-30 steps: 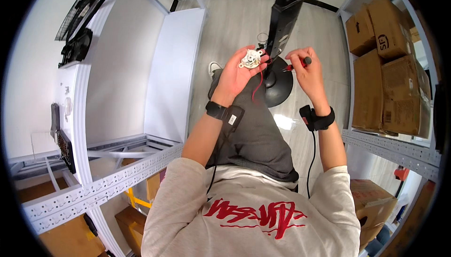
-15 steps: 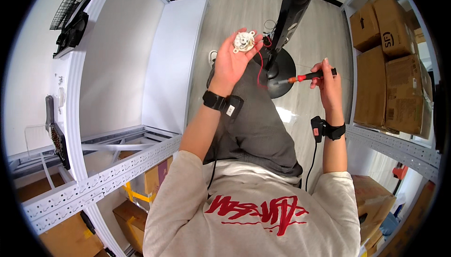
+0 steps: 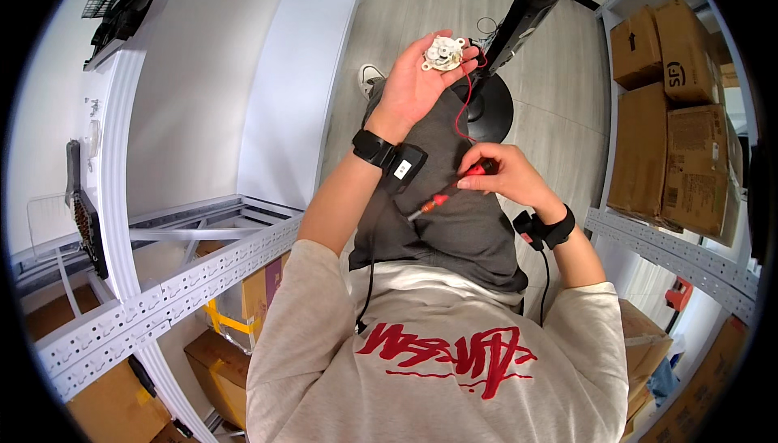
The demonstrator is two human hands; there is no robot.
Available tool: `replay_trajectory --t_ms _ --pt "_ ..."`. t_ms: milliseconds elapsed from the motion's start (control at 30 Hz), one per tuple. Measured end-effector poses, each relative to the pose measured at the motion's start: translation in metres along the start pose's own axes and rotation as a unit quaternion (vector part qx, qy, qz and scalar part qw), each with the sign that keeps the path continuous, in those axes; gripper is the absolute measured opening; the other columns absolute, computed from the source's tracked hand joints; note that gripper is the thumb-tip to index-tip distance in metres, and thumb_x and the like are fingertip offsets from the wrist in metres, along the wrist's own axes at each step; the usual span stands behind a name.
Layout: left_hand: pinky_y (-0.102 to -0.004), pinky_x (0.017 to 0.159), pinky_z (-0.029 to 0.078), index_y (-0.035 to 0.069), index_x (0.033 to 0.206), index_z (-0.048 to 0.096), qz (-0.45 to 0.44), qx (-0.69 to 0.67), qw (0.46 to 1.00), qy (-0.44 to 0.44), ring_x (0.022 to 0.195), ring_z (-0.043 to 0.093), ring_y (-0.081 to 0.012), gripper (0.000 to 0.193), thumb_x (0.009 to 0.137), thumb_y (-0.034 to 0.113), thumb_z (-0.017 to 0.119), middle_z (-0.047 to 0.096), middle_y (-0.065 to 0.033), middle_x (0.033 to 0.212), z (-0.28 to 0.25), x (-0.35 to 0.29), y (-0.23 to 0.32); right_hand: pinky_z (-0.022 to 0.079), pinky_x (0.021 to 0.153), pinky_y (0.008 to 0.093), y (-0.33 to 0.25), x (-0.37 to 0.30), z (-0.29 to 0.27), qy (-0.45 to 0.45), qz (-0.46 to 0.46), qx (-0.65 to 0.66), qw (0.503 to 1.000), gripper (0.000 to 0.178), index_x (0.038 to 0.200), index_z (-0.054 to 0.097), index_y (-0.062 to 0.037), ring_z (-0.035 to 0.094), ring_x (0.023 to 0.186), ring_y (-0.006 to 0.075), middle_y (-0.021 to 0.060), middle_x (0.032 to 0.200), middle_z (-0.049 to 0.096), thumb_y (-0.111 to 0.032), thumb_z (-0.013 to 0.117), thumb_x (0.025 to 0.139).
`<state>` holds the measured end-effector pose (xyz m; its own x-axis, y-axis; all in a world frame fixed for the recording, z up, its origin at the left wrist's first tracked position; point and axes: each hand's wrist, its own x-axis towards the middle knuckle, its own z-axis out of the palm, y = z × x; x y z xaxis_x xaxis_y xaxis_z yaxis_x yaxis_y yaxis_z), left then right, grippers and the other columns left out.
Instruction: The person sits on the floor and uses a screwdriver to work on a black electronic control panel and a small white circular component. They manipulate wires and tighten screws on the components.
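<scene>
My left hand (image 3: 408, 90), palm up, holds a round white gear housing (image 3: 443, 54) on its fingers. Screw ears stick out from the housing's rim, and small gears show on the side facing up. A red wire (image 3: 463, 111) runs from beside the housing down toward my right hand. Closed in a pinch, my right hand (image 3: 510, 174) grips a red and black screwdriver (image 3: 436, 202) by its handle end. The screwdriver's shaft points down and left over my thigh, apart from the housing. Part of the handle is hidden by the fingers.
Just beyond my hands stands a black post (image 3: 531, 17) on a round base (image 3: 490, 111), loose wires beside it. Cardboard boxes (image 3: 636, 147) fill the right shelf. A white panel (image 3: 296, 78) and perforated metal shelf rails (image 3: 178, 285) are on the left.
My right hand has come left and down toward my lap, swinging the screwdriver tip from beside the stand's base to over my thigh. My left hand has shifted slightly right with the gear housing.
</scene>
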<state>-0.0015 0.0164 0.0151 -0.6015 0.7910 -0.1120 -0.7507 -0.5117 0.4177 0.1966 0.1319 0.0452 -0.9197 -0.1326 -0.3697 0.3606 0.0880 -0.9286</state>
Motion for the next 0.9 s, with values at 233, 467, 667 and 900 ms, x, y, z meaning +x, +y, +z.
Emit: replay_trajectory --t_ms 233,467,667,900 --pt "-0.0539 0.113 0.041 -0.009 0.131 0.045 0.004 0.013 1.0 0.009 0.129 0.05 -0.0448 0.04 0.103 0.02 0.045 0.053 -0.031 0.133 0.005 0.003 -0.003 0.048 0.066 0.0247 0.007 0.0 -0.004 0.032 -0.117 -0.076 0.99 0.021 0.089 0.066 -0.0049 0.056 0.076 0.0085 -0.0008 0.084 0.057 -0.012 0.084 0.079" --pt "-0.0533 0.113 0.042 -0.01 0.131 0.046 0.005 0.005 1.0 0.009 0.128 0.051 -0.0453 0.039 0.103 0.018 0.046 0.054 -0.0304 0.132 0.002 0.002 -0.006 0.046 0.065 0.0312 -0.008 -0.005 -0.004 -0.084 -0.165 -0.165 0.969 0.027 0.083 0.063 -0.0032 0.057 0.071 0.0173 0.0038 0.078 0.055 -0.015 0.085 0.075" --pt "-0.0526 0.112 0.043 -0.01 0.132 0.045 0.015 0.008 1.0 0.012 0.127 0.052 -0.0451 0.039 0.104 0.018 0.045 0.054 -0.0301 0.132 -0.002 -0.001 -0.005 0.043 0.059 0.0339 -0.002 -0.01 -0.004 -0.148 -0.175 -0.186 0.955 0.03 0.077 0.061 -0.0054 0.055 0.066 0.0198 0.0037 0.071 0.054 -0.022 0.086 0.075" --pt "-0.0531 0.112 0.043 -0.009 0.133 0.045 0.007 -0.005 1.0 0.017 0.127 0.052 -0.0454 0.04 0.104 0.017 0.044 0.054 -0.0302 0.132 -0.001 0.002 -0.007 0.046 0.06 0.0356 -0.008 -0.007 -0.002 -0.217 -0.168 -0.253 0.928 0.032 0.081 0.062 -0.0052 0.058 0.067 0.0216 0.0048 0.072 0.058 -0.027 0.085 0.075"
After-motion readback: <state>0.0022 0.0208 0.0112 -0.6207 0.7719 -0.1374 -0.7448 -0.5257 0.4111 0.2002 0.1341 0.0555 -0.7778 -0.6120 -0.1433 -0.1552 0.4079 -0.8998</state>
